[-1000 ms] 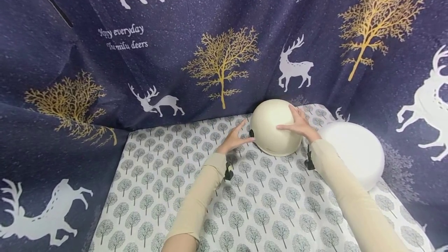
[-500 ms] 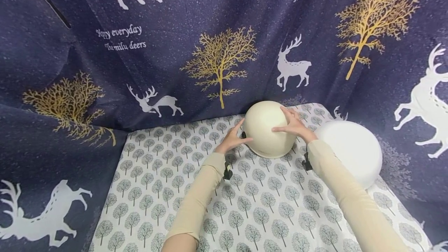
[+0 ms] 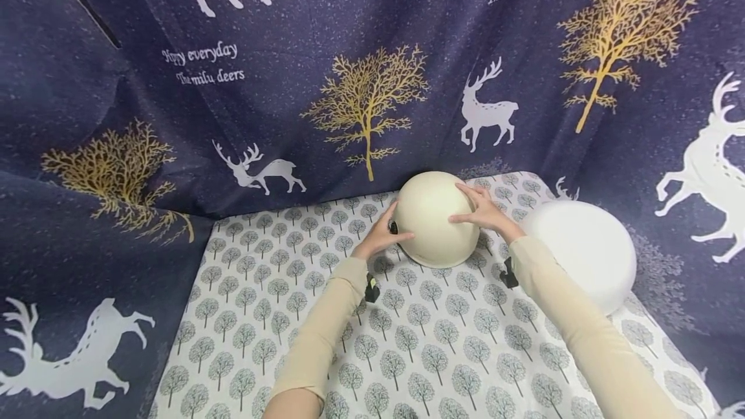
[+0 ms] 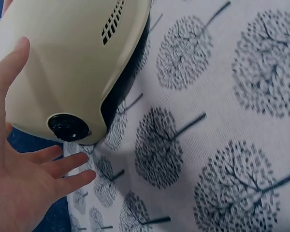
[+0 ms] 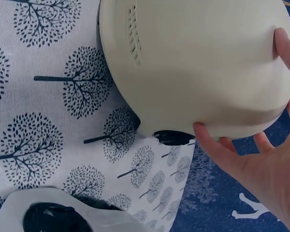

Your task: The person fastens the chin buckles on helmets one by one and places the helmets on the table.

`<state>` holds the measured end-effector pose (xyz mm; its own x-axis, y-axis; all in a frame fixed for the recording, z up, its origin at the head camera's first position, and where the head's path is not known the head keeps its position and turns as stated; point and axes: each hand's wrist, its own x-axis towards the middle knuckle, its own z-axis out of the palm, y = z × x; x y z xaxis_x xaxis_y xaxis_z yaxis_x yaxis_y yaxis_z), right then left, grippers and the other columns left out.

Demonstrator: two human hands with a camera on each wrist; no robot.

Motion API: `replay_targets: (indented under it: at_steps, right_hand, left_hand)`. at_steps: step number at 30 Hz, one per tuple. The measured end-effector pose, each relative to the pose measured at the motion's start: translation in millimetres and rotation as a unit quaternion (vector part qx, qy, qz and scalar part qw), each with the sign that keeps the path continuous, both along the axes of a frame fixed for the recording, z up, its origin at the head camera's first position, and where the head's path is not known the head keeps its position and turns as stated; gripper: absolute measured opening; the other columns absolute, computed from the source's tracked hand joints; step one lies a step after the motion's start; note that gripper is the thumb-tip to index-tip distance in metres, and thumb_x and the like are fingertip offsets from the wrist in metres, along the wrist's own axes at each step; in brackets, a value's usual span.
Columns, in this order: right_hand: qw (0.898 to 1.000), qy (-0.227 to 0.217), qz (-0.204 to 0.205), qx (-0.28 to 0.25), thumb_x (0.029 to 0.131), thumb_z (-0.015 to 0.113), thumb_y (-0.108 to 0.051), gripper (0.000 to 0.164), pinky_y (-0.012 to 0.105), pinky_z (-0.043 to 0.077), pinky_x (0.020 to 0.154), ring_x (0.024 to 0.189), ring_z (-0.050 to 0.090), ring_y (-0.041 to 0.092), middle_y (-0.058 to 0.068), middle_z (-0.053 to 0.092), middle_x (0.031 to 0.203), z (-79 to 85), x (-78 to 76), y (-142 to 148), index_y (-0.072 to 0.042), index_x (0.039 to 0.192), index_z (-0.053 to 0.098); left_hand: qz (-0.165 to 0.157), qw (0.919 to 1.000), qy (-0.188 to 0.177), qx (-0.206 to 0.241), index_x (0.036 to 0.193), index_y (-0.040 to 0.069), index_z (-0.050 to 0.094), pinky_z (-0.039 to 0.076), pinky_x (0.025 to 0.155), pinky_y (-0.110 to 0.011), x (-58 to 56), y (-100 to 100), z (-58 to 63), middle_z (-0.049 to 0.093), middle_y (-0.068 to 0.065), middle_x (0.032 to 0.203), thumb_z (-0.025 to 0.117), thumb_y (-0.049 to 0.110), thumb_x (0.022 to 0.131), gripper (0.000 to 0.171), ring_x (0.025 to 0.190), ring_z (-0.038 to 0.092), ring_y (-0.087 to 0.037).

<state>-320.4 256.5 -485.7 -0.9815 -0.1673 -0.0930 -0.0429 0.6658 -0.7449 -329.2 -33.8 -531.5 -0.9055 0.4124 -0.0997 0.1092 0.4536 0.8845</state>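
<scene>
A cream helmet [image 3: 434,218] with a smooth domed shell sits upright at the back of the table. The left wrist view shows its slotted vents and a round black fitting [image 4: 67,126] on its side. At its left side is my left hand [image 3: 378,235], thumb over the shell and the other fingers spread fairly straight beside the black fitting. My right hand [image 3: 484,212] spreads across the right side of the dome. In the right wrist view its thumb [image 5: 282,43] presses the shell, and its fingertips rest along the side near another black fitting [image 5: 174,137].
A white helmet [image 3: 584,254] stands on the right, beside my right forearm. A tree-print cloth [image 3: 262,315] covers the table. Behind and around it hangs a dark blue curtain [image 3: 302,102] printed with deer and trees.
The cream helmet has shifted left and slightly towards me, with my right hand following it. My left hand has moved a little left and now lies closer against the shell.
</scene>
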Motion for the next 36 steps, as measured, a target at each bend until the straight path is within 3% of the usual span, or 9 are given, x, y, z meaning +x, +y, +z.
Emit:
replay_targets:
  at_steps: [8,19,27,31,36]
  right_hand:
    - [0.999,-0.006,0.025,-0.021,0.082,0.078,-0.032,0.091,0.068,0.033,0.106,0.131,0.033,0.052,0.027,0.013,0.155,1.4,1.5,-6,-0.021,0.156,0.026]
    - [0.996,-0.026,0.063,-0.064,0.087,0.074,-0.023,0.084,0.057,0.054,0.09,0.129,0.033,0.054,0.028,0.006,0.155,1.1,-0.9,-23,-0.019,0.155,0.026]
    - [0.995,-0.017,0.072,-0.062,0.085,0.075,-0.022,0.084,0.048,0.057,0.085,0.128,0.035,0.053,0.027,0.008,0.156,-0.6,-2.0,-38,-0.02,0.155,0.028]
    - [0.994,-0.014,0.084,-0.066,0.086,0.075,-0.022,0.083,0.044,0.056,0.081,0.123,0.035,0.047,0.028,0.008,0.155,-2.5,-3.1,-46,-0.018,0.155,0.029]
    - [0.993,-0.014,0.089,-0.076,0.086,0.075,-0.021,0.084,0.052,0.056,0.085,0.128,0.032,0.055,0.028,0.007,0.155,-3.0,1.2,-49,-0.017,0.155,0.028]
  left_hand:
    - [0.012,0.9995,-0.027,0.003,0.158,0.031,0.009,0.026,0.116,-0.062,2.8,-19,-4.3,0.015,-0.011,0.165,0.074,0.034,0.086,0.097,0.151,0.018,-0.038]
    - [0.019,0.9966,-0.074,0.03,0.158,0.033,0.005,0.022,0.116,-0.065,2.4,-47,-12.4,0.005,-0.012,0.166,0.076,0.033,0.084,0.102,0.152,0.01,-0.039]
    - [0.013,0.9937,-0.09,0.066,0.158,0.031,0.0,0.024,0.117,-0.061,3.9,-63,-17.1,0.003,-0.015,0.165,0.073,0.025,0.086,0.103,0.15,0.017,-0.042]
    - [0.029,0.9927,-0.099,0.063,0.158,0.034,0.0,0.018,0.118,-0.062,7.7,-73,-16.8,0.0,-0.011,0.166,0.074,0.026,0.085,0.104,0.151,0.01,-0.04]
    - [0.045,0.9895,-0.118,0.069,0.157,0.038,0.002,0.014,0.119,-0.063,11.7,-78,-17.4,-0.002,-0.011,0.166,0.075,0.027,0.084,0.103,0.152,0.004,-0.038]
